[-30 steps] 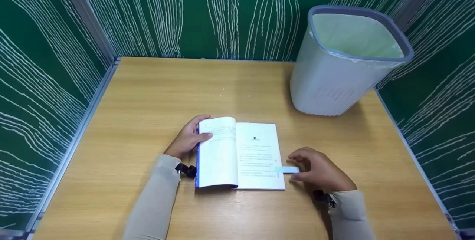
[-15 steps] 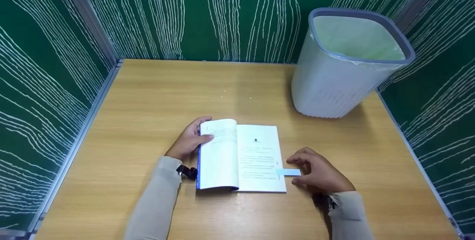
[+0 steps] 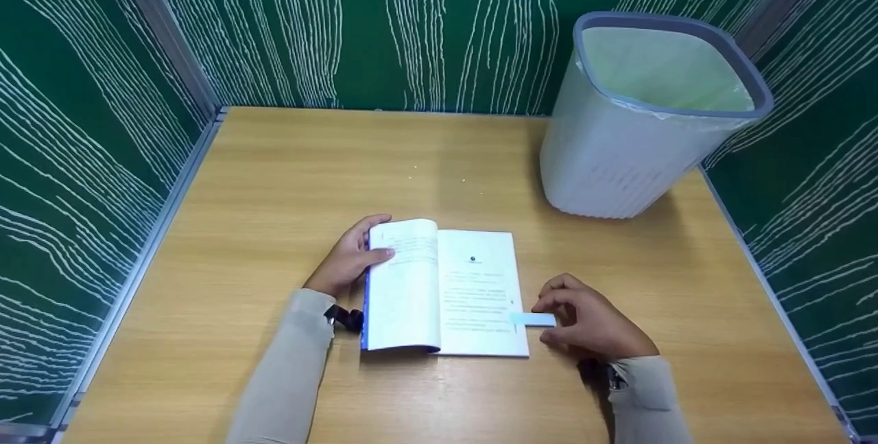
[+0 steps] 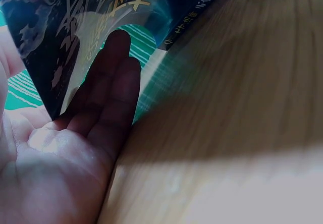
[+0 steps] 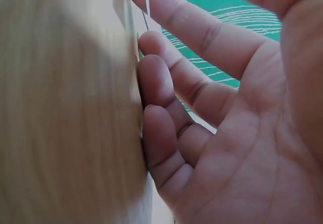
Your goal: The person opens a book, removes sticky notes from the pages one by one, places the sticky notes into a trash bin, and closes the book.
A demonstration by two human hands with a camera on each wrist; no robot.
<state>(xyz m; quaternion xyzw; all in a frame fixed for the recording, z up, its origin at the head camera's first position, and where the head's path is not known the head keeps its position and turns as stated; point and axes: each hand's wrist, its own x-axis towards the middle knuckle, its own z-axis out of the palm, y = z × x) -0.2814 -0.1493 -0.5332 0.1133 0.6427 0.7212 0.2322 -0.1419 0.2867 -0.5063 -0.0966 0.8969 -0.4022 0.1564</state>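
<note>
An open book [image 3: 480, 293] lies on the table, its left side raised and its right page flat. My left hand [image 3: 346, 259] grips the raised left edge, thumb over the page and fingers behind the dark cover [image 4: 75, 27]. A light-blue strip like a bookmark [image 3: 538, 320] lies across the lower right page and sticks out past the edge. Beside its outer end is my right hand [image 3: 590, 317], thumb and fingers bent and apart around it without a visible pinch. The strip cannot be made out in the right wrist view, where the right fingers [image 5: 159, 80] rest near the tabletop.
A pale waste bin [image 3: 617, 156] with a grey-blue rim and a light liner stands at the table's back right. Small white specks [image 3: 464, 180] lie on the wooden table [image 3: 295, 162] behind the book. Green panels [image 3: 370, 32] with white wavy lines enclose the back and sides.
A right-hand finger has come slightly closer to the strip's outer end. The left hand, the book and the strip stay nearly in place; the head view has shifted slightly.
</note>
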